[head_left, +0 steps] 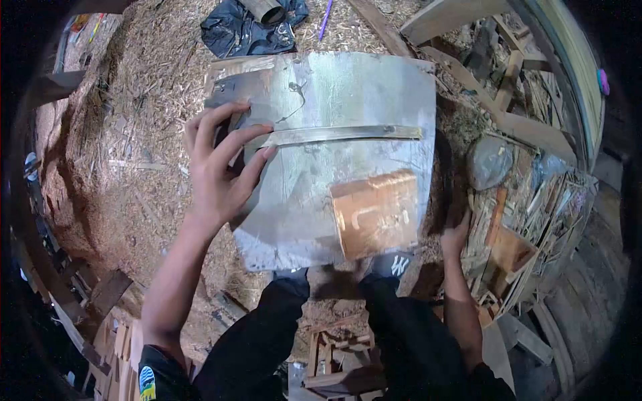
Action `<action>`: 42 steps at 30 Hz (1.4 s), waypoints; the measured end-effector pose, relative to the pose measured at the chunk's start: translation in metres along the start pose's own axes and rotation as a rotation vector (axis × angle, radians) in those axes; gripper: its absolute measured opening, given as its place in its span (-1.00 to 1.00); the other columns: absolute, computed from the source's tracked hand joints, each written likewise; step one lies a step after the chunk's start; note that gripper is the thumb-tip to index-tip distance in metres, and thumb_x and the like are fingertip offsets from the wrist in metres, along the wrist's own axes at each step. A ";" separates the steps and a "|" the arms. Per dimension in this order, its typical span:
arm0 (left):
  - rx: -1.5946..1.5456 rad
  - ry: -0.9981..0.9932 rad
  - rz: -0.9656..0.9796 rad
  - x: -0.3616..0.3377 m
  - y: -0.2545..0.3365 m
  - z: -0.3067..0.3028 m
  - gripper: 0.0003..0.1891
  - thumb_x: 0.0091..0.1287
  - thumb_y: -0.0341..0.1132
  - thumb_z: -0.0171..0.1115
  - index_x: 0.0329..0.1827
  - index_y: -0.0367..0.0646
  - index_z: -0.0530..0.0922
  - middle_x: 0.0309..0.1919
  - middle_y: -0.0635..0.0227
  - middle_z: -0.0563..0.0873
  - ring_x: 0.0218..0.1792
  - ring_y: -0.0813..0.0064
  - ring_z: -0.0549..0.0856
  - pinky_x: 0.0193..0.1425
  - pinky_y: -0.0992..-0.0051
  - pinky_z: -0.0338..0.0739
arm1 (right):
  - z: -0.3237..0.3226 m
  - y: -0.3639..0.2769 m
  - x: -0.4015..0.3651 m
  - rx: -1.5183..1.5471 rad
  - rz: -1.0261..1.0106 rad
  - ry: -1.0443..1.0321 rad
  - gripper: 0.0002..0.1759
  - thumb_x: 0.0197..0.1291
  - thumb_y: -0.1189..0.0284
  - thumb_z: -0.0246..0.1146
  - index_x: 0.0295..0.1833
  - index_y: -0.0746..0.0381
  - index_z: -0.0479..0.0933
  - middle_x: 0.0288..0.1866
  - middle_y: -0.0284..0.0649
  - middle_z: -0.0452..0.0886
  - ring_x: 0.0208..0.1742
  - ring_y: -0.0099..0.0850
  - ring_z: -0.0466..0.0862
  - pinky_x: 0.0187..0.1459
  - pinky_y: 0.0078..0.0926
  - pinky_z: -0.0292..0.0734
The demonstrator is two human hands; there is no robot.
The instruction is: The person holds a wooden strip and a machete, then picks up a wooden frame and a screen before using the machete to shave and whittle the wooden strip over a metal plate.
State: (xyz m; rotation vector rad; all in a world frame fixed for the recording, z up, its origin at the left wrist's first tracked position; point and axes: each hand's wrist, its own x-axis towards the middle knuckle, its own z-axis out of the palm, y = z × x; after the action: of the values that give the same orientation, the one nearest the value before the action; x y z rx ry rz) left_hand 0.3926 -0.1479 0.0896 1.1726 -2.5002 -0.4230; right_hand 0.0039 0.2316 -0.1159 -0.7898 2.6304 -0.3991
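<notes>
A pale board (pixel 294 214) lies flat in front of my feet. Across its upper half runs a thin, narrow strip (pixel 348 133), light in colour and slightly bowed. The left end of this strip is pinched between the thumb and index finger of my left hand (pixel 224 157), with the other fingers spread above. On the lower right of the board rests a square orange-brown wooden block (pixel 376 214). My right hand (pixel 457 234) is low beside the board's right edge, near a pile of wood pieces; it is in shadow and its fingers are hard to make out.
Wood shavings (pixel 147 194) cover the ground. A black plastic bag (pixel 231 30) and a pipe (pixel 264 10) are beyond the board. At the right are a clear plastic bag (pixel 490 162), thin wood offcuts (pixel 535 227) and wooden beams (pixel 535 137). A small wooden frame (pixel 344 381) stands between my legs.
</notes>
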 end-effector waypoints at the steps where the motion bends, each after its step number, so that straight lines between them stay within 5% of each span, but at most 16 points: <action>1: -0.008 0.005 -0.005 0.002 0.001 0.000 -0.67 0.09 -0.35 0.50 -0.04 -0.03 0.73 0.18 0.25 0.60 0.24 0.15 0.46 0.36 0.20 0.31 | 0.006 -0.007 0.006 0.070 -0.009 0.022 -0.46 0.45 0.22 0.19 0.38 0.34 0.38 0.39 0.05 0.45 0.40 -0.07 0.44 0.40 -0.18 0.25; 5: 0.024 -0.010 0.019 0.002 0.001 -0.002 -0.71 0.08 -0.34 0.50 -0.10 -0.02 0.73 0.17 0.26 0.60 0.22 0.16 0.47 0.35 0.21 0.31 | -0.019 -0.052 0.002 -0.101 -0.377 -0.109 -0.30 0.40 0.19 0.25 0.48 0.36 0.24 0.42 0.09 0.41 0.43 -0.02 0.41 0.45 -0.25 0.22; 6: 0.045 -0.016 0.022 0.004 0.001 -0.004 -0.72 0.09 -0.34 0.51 -0.11 0.01 0.73 0.16 0.29 0.60 0.22 0.16 0.46 0.35 0.20 0.30 | -0.015 -0.036 0.008 -0.075 -0.290 -0.171 -0.20 0.36 0.06 0.23 0.50 0.38 0.23 0.51 0.23 0.25 0.50 0.17 0.25 0.52 -0.09 0.10; 10: 0.066 0.018 0.005 0.000 0.005 -0.004 -0.74 0.11 -0.32 0.50 -0.11 0.04 0.72 0.15 0.34 0.61 0.22 0.16 0.46 0.33 0.19 0.30 | -0.008 -0.012 0.019 -0.037 -0.308 -0.126 -0.19 0.36 0.06 0.23 0.51 0.37 0.21 0.50 0.23 0.24 0.50 0.18 0.23 0.50 -0.10 0.12; 12: 0.040 0.056 0.010 0.001 0.001 0.000 -0.76 0.14 -0.26 0.49 -0.11 0.08 0.72 0.14 0.37 0.60 0.22 0.17 0.44 0.33 0.17 0.26 | -0.003 -0.005 0.021 -0.069 -0.344 -0.030 -0.40 0.35 0.22 0.27 0.39 0.29 0.37 0.27 0.10 0.51 0.34 -0.03 0.47 0.38 -0.20 0.28; 16: -0.012 0.088 0.009 -0.001 0.001 0.003 -0.77 0.16 -0.26 0.48 -0.12 0.06 0.72 0.14 0.37 0.60 0.20 0.18 0.46 0.31 0.19 0.28 | 0.014 0.031 0.016 -0.239 -0.310 0.047 -0.44 0.34 0.25 0.29 0.34 0.30 0.41 0.23 0.09 0.56 0.29 -0.02 0.53 0.34 -0.19 0.33; 19: -0.023 0.112 0.028 -0.003 0.003 0.002 -0.76 0.14 -0.33 0.48 -0.11 0.00 0.73 0.13 0.34 0.62 0.17 0.20 0.50 0.30 0.24 0.36 | 0.014 0.030 0.013 -0.159 -0.062 -0.048 -0.43 0.30 0.22 0.32 0.30 0.32 0.46 0.21 0.10 0.60 0.27 0.01 0.56 0.29 -0.16 0.40; 21: -0.031 0.112 0.035 -0.003 0.003 0.002 -0.76 0.15 -0.34 0.47 -0.11 -0.01 0.73 0.11 0.33 0.63 0.16 0.20 0.51 0.29 0.24 0.37 | -0.003 -0.003 0.007 -0.330 0.095 -0.214 -0.53 0.08 0.36 0.43 0.06 0.42 0.59 0.17 0.24 0.58 0.23 0.18 0.55 0.26 -0.06 0.47; 25: -0.090 0.164 0.066 -0.010 -0.003 0.003 -0.78 0.22 -0.24 0.45 -0.10 -0.01 0.72 0.00 0.37 0.68 0.14 0.22 0.52 0.28 0.20 0.27 | 0.001 -0.009 -0.002 -0.319 0.147 -0.174 -0.54 0.20 0.30 0.39 0.14 0.33 0.59 0.10 0.16 0.66 0.19 0.10 0.62 0.19 -0.15 0.50; 27: -0.222 0.209 -0.024 -0.016 0.000 -0.002 -0.79 0.22 -0.27 0.45 -0.09 -0.03 0.72 -0.09 0.31 0.70 0.02 0.19 0.58 0.16 0.25 0.39 | 0.016 0.008 0.006 -0.349 0.065 -0.067 -0.60 0.18 0.37 0.39 0.10 0.31 0.61 0.05 0.16 0.68 0.14 0.12 0.64 0.16 -0.12 0.51; 28: -0.259 0.162 -0.083 -0.020 0.009 -0.013 -0.80 0.29 -0.34 0.42 -0.05 -0.09 0.70 -0.21 0.32 0.73 -0.19 0.33 0.66 -0.02 0.38 0.52 | 0.003 -0.008 0.005 -0.197 0.129 -0.140 -0.60 0.18 0.38 0.38 0.11 0.30 0.60 0.06 0.15 0.68 0.15 0.11 0.63 0.13 -0.08 0.51; 29: -0.253 0.163 -0.078 -0.029 0.017 -0.016 -0.80 0.29 -0.34 0.42 -0.05 -0.09 0.70 -0.21 0.32 0.73 -0.19 0.33 0.66 -0.02 0.38 0.52 | 0.000 -0.013 0.001 -0.189 0.128 -0.140 -0.60 0.18 0.38 0.38 0.11 0.30 0.60 0.06 0.15 0.68 0.15 0.11 0.63 0.13 -0.08 0.51; 31: -0.925 0.227 -0.501 -0.045 0.031 -0.017 -0.81 0.37 -0.39 0.37 0.00 -0.16 0.67 -0.28 0.37 0.74 -0.29 0.53 0.69 -0.13 0.54 0.57 | -0.004 -0.019 -0.006 -0.083 0.012 -0.031 -0.55 0.05 0.64 0.25 0.13 0.38 0.53 0.13 0.19 0.61 0.21 0.17 0.57 0.27 -0.03 0.47; 35: -0.876 0.397 -0.343 -0.064 0.050 -0.027 -0.79 0.44 -0.41 0.30 0.07 -0.27 0.61 -0.27 0.38 0.73 -0.22 0.61 0.71 -0.05 0.63 0.56 | -0.010 -0.028 -0.017 -0.101 0.203 -0.197 -0.54 0.06 0.60 0.24 0.14 0.39 0.51 0.07 0.20 0.62 0.18 0.18 0.59 0.26 -0.01 0.47; 39: -0.870 0.482 -0.245 -0.079 0.041 -0.037 -0.80 0.54 -0.37 0.14 0.04 -0.34 0.55 -0.07 0.21 0.66 -0.02 0.43 0.71 0.09 0.38 0.68 | -0.005 -0.014 -0.018 -0.078 0.056 -0.147 -0.42 0.10 0.47 0.34 0.26 0.37 0.44 0.12 0.24 0.60 0.18 0.20 0.57 0.25 0.00 0.45; 42: -0.894 0.514 -0.176 -0.082 0.050 -0.047 -0.77 0.58 -0.30 0.07 0.05 -0.33 0.49 -0.09 0.20 0.63 0.00 0.31 0.70 0.13 0.26 0.68 | 0.026 0.029 -0.001 0.035 -0.232 -0.027 -0.32 0.12 0.41 0.37 0.37 0.34 0.38 0.26 0.28 0.50 0.27 0.23 0.49 0.29 0.02 0.41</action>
State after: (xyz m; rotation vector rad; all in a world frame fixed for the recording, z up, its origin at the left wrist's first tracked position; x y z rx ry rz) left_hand 0.4281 -0.0592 0.1371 0.9430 -1.4861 -0.9995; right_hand 0.0021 0.2516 -0.1490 -1.0856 2.5068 -0.4915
